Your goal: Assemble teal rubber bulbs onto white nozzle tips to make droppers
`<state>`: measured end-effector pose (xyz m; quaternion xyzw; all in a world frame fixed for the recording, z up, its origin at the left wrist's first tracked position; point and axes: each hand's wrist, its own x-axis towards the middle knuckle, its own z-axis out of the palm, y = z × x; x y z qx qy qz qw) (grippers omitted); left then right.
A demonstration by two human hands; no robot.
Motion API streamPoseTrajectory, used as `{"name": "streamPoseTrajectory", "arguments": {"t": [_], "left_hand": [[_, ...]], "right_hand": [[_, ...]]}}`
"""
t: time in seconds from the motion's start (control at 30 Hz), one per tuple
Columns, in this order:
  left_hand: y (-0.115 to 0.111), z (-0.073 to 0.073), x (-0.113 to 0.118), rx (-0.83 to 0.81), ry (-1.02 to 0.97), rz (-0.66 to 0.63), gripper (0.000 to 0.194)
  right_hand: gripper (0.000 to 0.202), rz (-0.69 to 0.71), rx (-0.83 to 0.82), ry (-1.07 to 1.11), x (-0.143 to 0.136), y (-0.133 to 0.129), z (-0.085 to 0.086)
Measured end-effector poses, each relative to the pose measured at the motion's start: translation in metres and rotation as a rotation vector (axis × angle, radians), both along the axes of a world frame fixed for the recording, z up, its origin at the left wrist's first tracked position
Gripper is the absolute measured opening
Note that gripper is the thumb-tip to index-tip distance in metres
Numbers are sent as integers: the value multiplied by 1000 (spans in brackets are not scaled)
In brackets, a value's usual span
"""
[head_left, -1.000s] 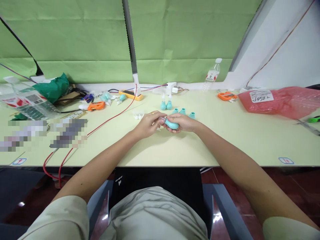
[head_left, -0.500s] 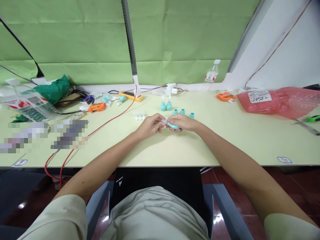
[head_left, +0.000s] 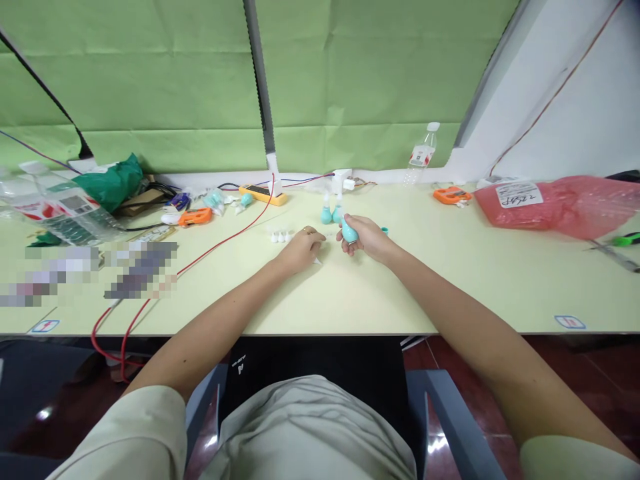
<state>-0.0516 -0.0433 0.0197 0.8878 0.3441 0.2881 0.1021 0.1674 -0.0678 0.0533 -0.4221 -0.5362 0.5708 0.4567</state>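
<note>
My right hand (head_left: 361, 237) is wrapped round a teal bulb (head_left: 349, 231), tilted with its round end toward me. To its left my left hand (head_left: 303, 249) is low over the table, fingers bent; a small whitish tip shows beneath it, and what it holds, if anything, is too small to name. Two teal bulbs with clear tops (head_left: 327, 215) stand upright behind the hands. Small white pieces (head_left: 281, 237) sit in a row left of my left hand. The rim of another teal bulb (head_left: 385, 230) peeks out past my right hand.
Orange tools (head_left: 452, 195), a red plastic bag (head_left: 560, 203) and a clear bottle (head_left: 421, 155) are at the right and back. A yellow meter (head_left: 263, 194), a red cable (head_left: 225, 238), a green bag (head_left: 113, 183) and a large bottle lie leftward.
My hands have come apart. The right hand has turned the teal bulb upward and lifted it slightly; the left hand has dropped toward the table, away from the bulb's tip.
</note>
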Motion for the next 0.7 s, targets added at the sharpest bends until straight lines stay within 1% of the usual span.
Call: {"name": "streamPoseTrajectory", "arguments": {"t": [0.1, 0.2, 0.37, 0.5, 0.6, 0.7], "left_hand": [[0, 5, 2, -24, 51, 8, 36], [1, 9, 4, -47, 91, 5, 43], [4, 7, 5, -25, 117, -12, 44], [3, 5, 5, -2, 79, -9, 40], [3, 5, 2, -27, 7, 51, 35], [6, 3, -3, -80, -59, 96, 25]], "right_hand": [[30, -10, 4, -35, 0, 1, -3], [29, -13, 15, -50, -1, 0, -4], [29, -5, 17, -75, -2, -1, -2], [30, 0, 12, -73, -2, -2, -2], [32, -6, 13, -75, -2, -2, -2], [32, -10, 10, -86, -2, -1, -3]]}}
